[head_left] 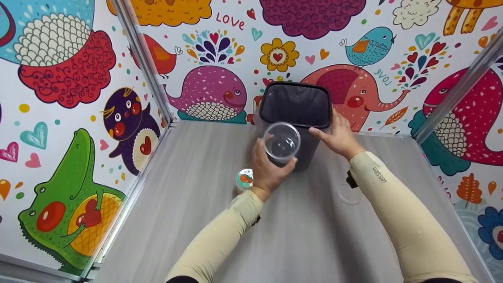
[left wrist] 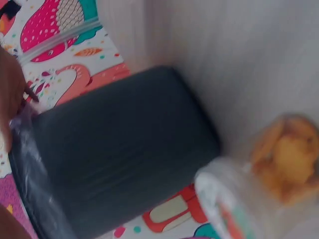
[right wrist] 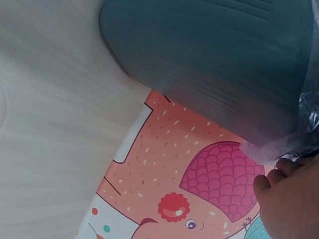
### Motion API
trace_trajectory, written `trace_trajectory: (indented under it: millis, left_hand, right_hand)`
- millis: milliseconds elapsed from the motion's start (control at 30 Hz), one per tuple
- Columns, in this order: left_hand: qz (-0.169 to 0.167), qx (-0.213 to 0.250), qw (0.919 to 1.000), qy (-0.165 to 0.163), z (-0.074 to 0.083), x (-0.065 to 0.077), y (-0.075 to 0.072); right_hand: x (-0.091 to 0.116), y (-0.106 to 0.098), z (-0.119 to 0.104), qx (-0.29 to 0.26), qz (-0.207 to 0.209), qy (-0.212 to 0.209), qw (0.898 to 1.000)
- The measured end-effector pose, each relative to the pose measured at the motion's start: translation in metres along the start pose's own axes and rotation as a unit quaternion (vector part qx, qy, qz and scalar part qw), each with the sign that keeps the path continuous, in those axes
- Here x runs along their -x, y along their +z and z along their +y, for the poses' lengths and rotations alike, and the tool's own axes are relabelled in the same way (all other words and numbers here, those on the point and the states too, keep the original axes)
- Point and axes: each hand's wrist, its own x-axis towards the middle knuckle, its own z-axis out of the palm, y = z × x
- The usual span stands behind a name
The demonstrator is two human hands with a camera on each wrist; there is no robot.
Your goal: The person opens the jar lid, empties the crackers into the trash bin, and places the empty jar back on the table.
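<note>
Grey wood-grain tabletop (head_left: 220, 236) enclosed by walls papered with cartoon animals (head_left: 70, 188); dark bin (head_left: 295, 118) with a plastic liner stands upright near the back wall, roughly centre, mouth open to the head view; right hand (head_left: 338, 135) rests on the bin's right rim, thumb lying along the near edge, fingers wrapped over the far side, so clamped on the rim; right wrist view shows fingertips (right wrist: 291, 199) against the crinkled liner edge; left hand (head_left: 269, 169) holds a clear plastic cup (head_left: 281, 143) just in front of the bin's near-left wall, fingers curled round the cup's lower body, cup mouth tilted toward the head camera, cup looks hollow and transparent; cup overlaps the bin front in the head view, contact between them cannot be told; small lidded container (head_left: 245, 179) with a printed top sits on the tabletop just left of the left wrist; in the left wrist view it shows orange-yellow pieces inside (left wrist: 284, 159); flat clear round lid (head_left: 349, 194) lies on the tabletop beside the right forearm.
</note>
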Motion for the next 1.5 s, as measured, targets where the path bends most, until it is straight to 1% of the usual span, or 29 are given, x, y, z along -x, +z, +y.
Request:
trace_trajectory:
  millis: [133, 200, 300, 367, 433, 500, 567, 667, 767, 833, 967, 1033, 1133, 1233, 1400, 1500]
  left_hand:
    - [-0.047, -0.012, 0.9988, -0.004, -0.001, 0.031, 0.010]
    - [-0.071, -0.013, 0.9974, -0.009, -0.002, 0.047, 0.016]
    - [-0.109, -0.016, 0.9934, -0.032, -0.003, 0.071, 0.027]
    - [-0.143, -0.013, 0.9884, -0.050, -0.004, 0.088, 0.035]
    - [-0.178, -0.012, 0.9817, -0.066, -0.005, 0.103, 0.042]
    - [-0.213, -0.013, 0.9741, -0.075, -0.005, 0.116, 0.047]
    - [-0.246, -0.024, 0.9658, -0.077, -0.005, 0.124, 0.050]
    - [-0.287, -0.045, 0.9539, -0.076, -0.004, 0.131, 0.054]
    - [-0.316, -0.062, 0.9434, -0.080, -0.003, 0.133, 0.057]
    - [-0.329, -0.066, 0.9387, -0.081, -0.003, 0.134, 0.059]
    - [-0.348, -0.060, 0.9319, -0.081, -0.004, 0.135, 0.061]
    - [-0.361, -0.056, 0.9277, -0.077, -0.005, 0.135, 0.061]
    - [-0.380, -0.065, 0.9202, -0.066, -0.006, 0.135, 0.062]
    - [-0.390, -0.085, 0.9150, -0.059, -0.008, 0.136, 0.064]
    - [-0.393, -0.106, 0.9121, -0.052, -0.011, 0.140, 0.067]
    - [-0.396, -0.106, 0.9104, -0.059, -0.013, 0.142, 0.069]
  right_hand:
    - [0.002, -0.001, 0.001, 0.005, 0.002, -0.005, 1.000]
    - [0.001, 0.000, 0.002, 0.006, 0.007, -0.014, 1.000]
    - [0.000, 0.000, 0.002, 0.005, 0.018, -0.030, 0.999]
    - [-0.001, 0.000, 0.003, 0.004, 0.023, -0.038, 0.999]
    - [-0.001, 0.000, 0.002, 0.003, 0.021, -0.038, 0.999]
    - [-0.001, 0.001, 0.001, 0.002, 0.011, -0.031, 0.999]
    - [-0.001, 0.000, 0.000, 0.001, -0.001, -0.018, 1.000]
    - [0.001, 0.000, -0.002, 0.002, -0.015, 0.002, 1.000]
    - [0.001, -0.001, -0.002, 0.002, -0.021, 0.015, 1.000]
    - [0.002, -0.001, -0.003, 0.002, -0.021, 0.016, 1.000]
    - [0.002, -0.001, -0.003, 0.003, -0.021, 0.015, 1.000]
    - [0.002, -0.001, -0.004, 0.006, -0.021, 0.017, 1.000]
    - [0.003, -0.002, -0.005, 0.007, -0.022, 0.019, 1.000]
    - [0.002, -0.003, -0.005, 0.007, -0.018, 0.014, 1.000]
    - [0.002, -0.002, -0.003, 0.006, -0.016, 0.016, 1.000]
    - [0.002, -0.002, -0.003, 0.008, -0.016, 0.017, 1.000]
